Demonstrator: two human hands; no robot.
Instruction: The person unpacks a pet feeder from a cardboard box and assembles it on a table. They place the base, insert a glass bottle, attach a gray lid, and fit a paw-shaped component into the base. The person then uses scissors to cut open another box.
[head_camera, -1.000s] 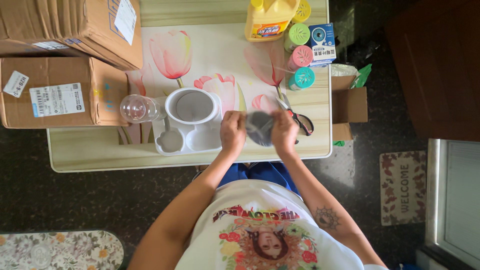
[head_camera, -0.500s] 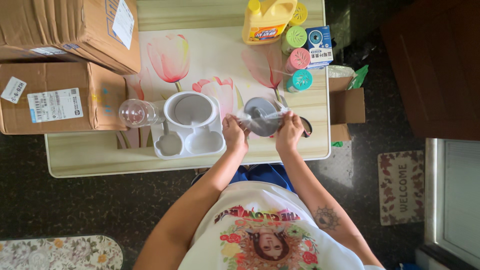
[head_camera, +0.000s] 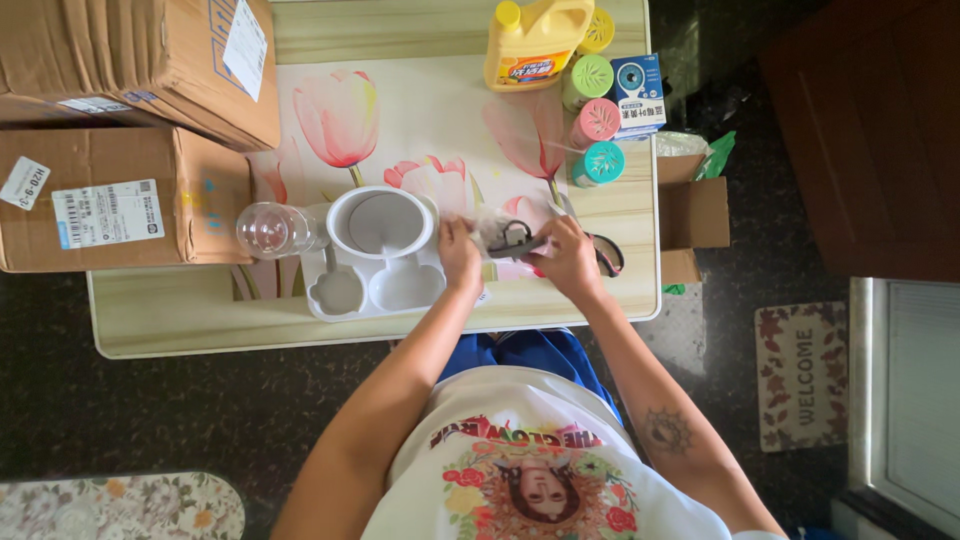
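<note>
While both hands met over the table's near edge, the right hand (head_camera: 570, 258) pinched one end of a clear packet (head_camera: 503, 232) with something dark and round inside, and the left hand (head_camera: 459, 255) closed its fingers on the other end. The packet hung between the two hands, just above the mat (head_camera: 430, 120), not resting on it. How tightly each hand gripped was hard to tell; the fingertips were bunched on the wrap rather than spread.

Just left of the left hand sat a white tray (head_camera: 352, 298) with a round bowl (head_camera: 381, 223) and two small wells, a clear bottle (head_camera: 268, 229) lying beyond it. Right of the right hand lay dark scissors (head_camera: 605, 254), partly hidden by the wrist. Farther from the hands stood a yellow jug (head_camera: 533, 44), a small blue box (head_camera: 637, 88) and three round lids in green (head_camera: 590, 77), pink (head_camera: 599, 121) and teal (head_camera: 603, 161). Two cartons (head_camera: 120, 200) filled the far left.

Opening such a wrap would probably go best with both pinches kept close to the seam, pulling evenly apart, low over the mat so the dark piece would not drop off the edge.
</note>
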